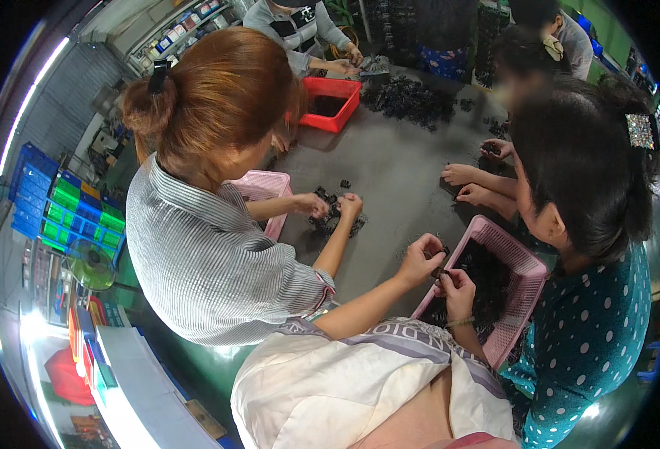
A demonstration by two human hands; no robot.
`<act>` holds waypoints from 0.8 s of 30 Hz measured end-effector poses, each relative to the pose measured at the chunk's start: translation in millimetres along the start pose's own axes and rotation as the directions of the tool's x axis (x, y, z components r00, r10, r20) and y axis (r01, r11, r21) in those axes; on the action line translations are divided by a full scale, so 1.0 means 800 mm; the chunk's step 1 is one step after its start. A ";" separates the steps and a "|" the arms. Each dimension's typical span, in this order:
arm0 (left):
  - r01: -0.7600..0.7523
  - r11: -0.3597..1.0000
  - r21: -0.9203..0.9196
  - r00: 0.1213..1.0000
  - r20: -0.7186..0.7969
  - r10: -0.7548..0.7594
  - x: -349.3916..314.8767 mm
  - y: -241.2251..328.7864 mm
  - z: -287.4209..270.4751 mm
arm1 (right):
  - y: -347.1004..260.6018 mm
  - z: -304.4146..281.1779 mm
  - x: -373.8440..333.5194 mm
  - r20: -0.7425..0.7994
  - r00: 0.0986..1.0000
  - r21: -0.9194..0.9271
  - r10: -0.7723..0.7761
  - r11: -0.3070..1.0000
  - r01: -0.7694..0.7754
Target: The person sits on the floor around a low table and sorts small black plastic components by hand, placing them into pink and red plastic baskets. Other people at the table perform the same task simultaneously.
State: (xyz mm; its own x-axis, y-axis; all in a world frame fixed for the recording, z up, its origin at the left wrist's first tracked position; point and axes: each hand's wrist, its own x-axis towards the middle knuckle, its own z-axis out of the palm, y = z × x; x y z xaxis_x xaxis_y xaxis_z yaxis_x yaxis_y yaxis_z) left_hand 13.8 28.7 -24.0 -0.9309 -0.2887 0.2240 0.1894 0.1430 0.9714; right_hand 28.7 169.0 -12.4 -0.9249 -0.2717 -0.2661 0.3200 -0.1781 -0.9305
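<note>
Over the near rim of a pink basket [528, 263], the right hand [455, 288] is pinching a small black part [439, 272] while the left hand [419, 258] is closing its fingertips on the same piece. It is looking light, stiff and tiny, best gripped by its edges. Farther off, co-workers are sorting black parts [412, 99] on the grey worktop [397, 168] near a red bin [331, 103].

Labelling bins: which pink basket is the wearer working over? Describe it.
On the grey table, find the wearer's hands, left hand and right hand. The pink basket lies right beside them, holding black parts. The other pink basket sits farther left, by the person in stripes.
</note>
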 end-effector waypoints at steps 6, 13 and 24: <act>0.427 0.842 -0.329 0.903 0.105 -0.417 0.005 0.009 -0.016 | -0.001 -0.003 0.000 -0.004 1.000 -0.005 -0.019 1.000 0.019; 0.629 0.209 -0.749 0.679 0.399 -0.616 0.004 0.011 -0.031 | 0.001 -0.002 -0.002 -0.030 1.000 -0.006 0.002 1.000 -0.002; 0.567 -0.096 -0.818 0.585 0.482 -0.652 0.011 -0.028 -0.024 | 0.002 -0.010 0.000 -0.110 0.983 0.227 0.149 0.966 -0.122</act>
State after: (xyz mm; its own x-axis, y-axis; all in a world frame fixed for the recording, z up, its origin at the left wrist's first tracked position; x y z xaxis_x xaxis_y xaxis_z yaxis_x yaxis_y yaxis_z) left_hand 7.4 4.9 -42.0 -0.8186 0.1945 -0.5404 -0.2908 -0.9518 0.0978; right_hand 27.4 175.8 -15.9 -0.8836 -0.1896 -0.4281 0.4683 -0.3533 -0.8099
